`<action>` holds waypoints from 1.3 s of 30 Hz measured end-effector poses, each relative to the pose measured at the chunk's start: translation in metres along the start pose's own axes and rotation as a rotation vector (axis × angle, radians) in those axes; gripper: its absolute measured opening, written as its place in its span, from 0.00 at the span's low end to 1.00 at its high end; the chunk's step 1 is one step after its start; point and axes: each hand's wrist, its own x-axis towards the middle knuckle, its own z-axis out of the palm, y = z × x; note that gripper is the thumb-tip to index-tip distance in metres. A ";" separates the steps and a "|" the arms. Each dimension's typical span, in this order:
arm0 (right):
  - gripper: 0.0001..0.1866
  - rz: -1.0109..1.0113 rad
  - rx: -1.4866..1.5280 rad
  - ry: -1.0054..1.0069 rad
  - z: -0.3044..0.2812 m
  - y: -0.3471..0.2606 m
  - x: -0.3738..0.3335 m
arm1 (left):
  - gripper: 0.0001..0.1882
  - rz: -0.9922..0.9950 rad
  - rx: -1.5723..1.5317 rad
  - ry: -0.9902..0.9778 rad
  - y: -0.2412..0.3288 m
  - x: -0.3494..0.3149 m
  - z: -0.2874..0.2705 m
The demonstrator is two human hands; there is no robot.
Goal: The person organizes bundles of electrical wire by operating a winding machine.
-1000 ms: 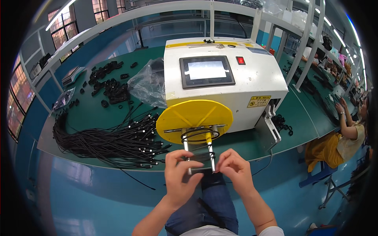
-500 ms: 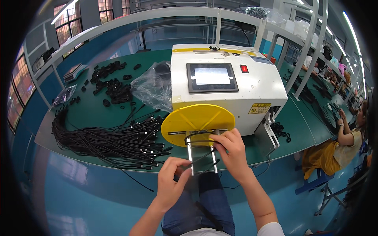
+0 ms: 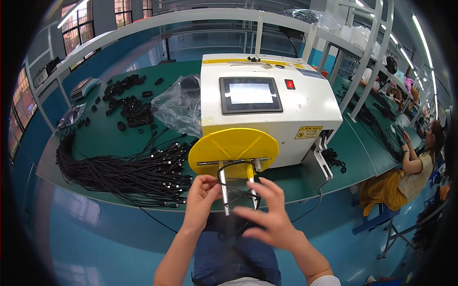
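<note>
A black cable [image 3: 237, 192] is looped around the two metal prongs [image 3: 224, 190] that stick out toward me from a yellow disc [image 3: 234, 143]. Yellow covers the base of the right prong. My left hand [image 3: 201, 199] is closed in a pinch on the cable beside the left prong; its fingertips partly hide the grip. Just below and right of the prongs, my right hand [image 3: 273, 217] has its fingers spread, slightly blurred, with nothing seen in it. The disc is mounted on the front of a white machine [image 3: 286, 114] with a screen [image 3: 250, 95].
Left of the disc lies a large bundle of black cables [image 3: 124, 171] on the green table [image 3: 191, 66]. Behind it are small black parts [image 3: 133, 109] and a clear plastic bag [image 3: 179, 107]. A metal bracket [image 3: 317, 164] stands at right. Further right, a co-worker [image 3: 412, 162] sits handling cables.
My right hand has let go of the loop by the disc and moved down toward me, fingers spreading. My left hand has shifted up to the left prong. The loops now sit further out along the prongs.
</note>
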 end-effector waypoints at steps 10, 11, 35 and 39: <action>0.12 0.034 0.418 -0.079 0.063 -0.013 -0.116 | 0.08 0.037 -0.019 -0.025 0.005 -0.004 0.007; 0.12 0.036 0.411 -0.076 0.081 -0.007 -0.131 | 0.08 -0.003 -0.080 -0.041 0.007 -0.002 0.010; 0.08 0.674 1.201 0.305 0.058 -0.032 -0.075 | 0.03 -0.048 0.045 -0.034 0.015 -0.029 0.012; 0.07 0.937 1.113 0.355 0.027 -0.037 -0.050 | 0.04 0.207 0.692 0.021 0.039 -0.044 0.027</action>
